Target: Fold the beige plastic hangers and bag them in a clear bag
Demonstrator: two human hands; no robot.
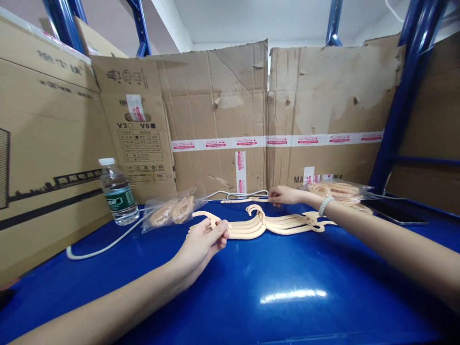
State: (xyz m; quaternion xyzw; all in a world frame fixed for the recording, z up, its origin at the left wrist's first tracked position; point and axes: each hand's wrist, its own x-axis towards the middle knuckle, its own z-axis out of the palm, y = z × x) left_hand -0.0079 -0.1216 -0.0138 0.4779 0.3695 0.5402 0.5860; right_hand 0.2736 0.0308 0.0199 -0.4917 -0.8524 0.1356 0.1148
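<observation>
Nearest, the left hand (205, 241) pinches a curved cream hanger piece (203, 214) beside the left end of a nested hanger stack (264, 222), already gathered on the blue tabletop (223, 297). A clear bag (172, 211) holds pieces not yet out. Farther, the right hand (285, 195) seems closed on a slim strip's (241, 201) right end, contact being hard to see; another clear bag (339, 192) lies beyond, also filled.

On my feed, the left hand (203, 241) at seven o'clock is covering part of a pale hanger (203, 214); the right forearm (388, 239), being cut off at four, is hiding some of a bag (343, 189). Toward ten, I'm finding the carton (134, 108)'s small print (142, 151) probably unreadable.
</observation>
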